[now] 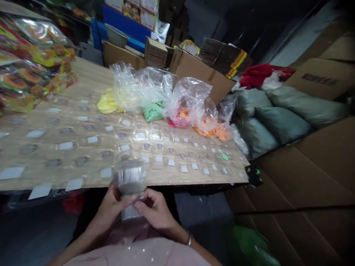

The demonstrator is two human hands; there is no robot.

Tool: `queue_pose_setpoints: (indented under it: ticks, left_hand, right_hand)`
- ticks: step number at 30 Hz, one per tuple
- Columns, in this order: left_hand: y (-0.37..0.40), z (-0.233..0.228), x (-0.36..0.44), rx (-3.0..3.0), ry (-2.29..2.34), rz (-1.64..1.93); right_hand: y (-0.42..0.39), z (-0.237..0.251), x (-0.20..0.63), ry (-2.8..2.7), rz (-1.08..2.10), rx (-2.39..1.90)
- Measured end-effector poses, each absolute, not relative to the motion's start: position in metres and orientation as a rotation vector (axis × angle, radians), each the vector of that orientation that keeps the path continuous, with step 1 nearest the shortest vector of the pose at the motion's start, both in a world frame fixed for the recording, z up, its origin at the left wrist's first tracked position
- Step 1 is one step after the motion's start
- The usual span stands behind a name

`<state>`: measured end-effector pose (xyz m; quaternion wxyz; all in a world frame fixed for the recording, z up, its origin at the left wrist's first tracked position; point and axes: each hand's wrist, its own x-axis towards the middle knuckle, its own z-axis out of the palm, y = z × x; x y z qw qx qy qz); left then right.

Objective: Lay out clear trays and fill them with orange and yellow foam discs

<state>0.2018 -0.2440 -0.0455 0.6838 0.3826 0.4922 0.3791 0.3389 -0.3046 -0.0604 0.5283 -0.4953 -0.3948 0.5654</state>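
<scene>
Right now both hands meet just below the near edge of the board (pixel 83 74), holding a stack of clear trays (pixel 130 181). The left hand (pixel 112 207) is curled round the stack's left side, thumb across its front; the right hand (pixel 155 210) pinches the lower right corner with bent fingers. The stack is blurred, so its count cannot be told.

On the board lie rows of single clear trays with white cards, running from the near edge toward the far one. Along the far edge sit open bags of small pieces: yellow (pixel 109 101), green (pixel 154 111), pink (pixel 180 118) and orange (pixel 213 129). Printed packs (pixel 33 62) are piled at the far left corner.

As I judge it, the stack is slick and thin, and held over the lap, not the board; a loose pinch could let trays slide apart and drop to the floor. Pulling one free too hard may bring two.
</scene>
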Motion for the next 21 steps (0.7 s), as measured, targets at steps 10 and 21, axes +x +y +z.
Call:
queue_pose_setpoints:
  ticks: [10, 21]
  left_hand:
    - [-0.241, -0.039, 0.216, 0.969, 0.962, 0.577]
    - [-0.235, -0.04, 0.24, 1.185, 1.096, 0.47]
  right_hand:
    - [-0.342, -0.058, 0.342, -0.842, 1.208, -1.287]
    - [-0.344, -0.069, 0.363, -0.729, 1.331, -1.275]
